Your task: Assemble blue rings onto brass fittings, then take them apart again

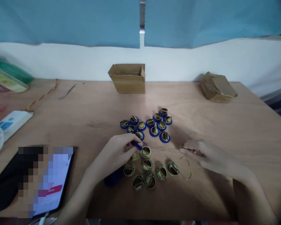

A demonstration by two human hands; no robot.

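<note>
My left hand pinches a blue ring, seen nearly edge-on, beside a bare round brass-coloured piece. Several more such bare pieces, each with a bar across its face, lie near the table's front. Further back are several similar round pieces with blue rims. Below my left wrist sits a dark blue heap, partly hidden and in shadow. My right hand is closed at the fingertips, low over the table; I cannot make out what is in it. A thin, curved wire ring lies just below it.
An open cardboard box stands at the back, and a crumpled cardboard box at the back right. To the left are a lit phone, a white power strip, and thin tweezers-like metal.
</note>
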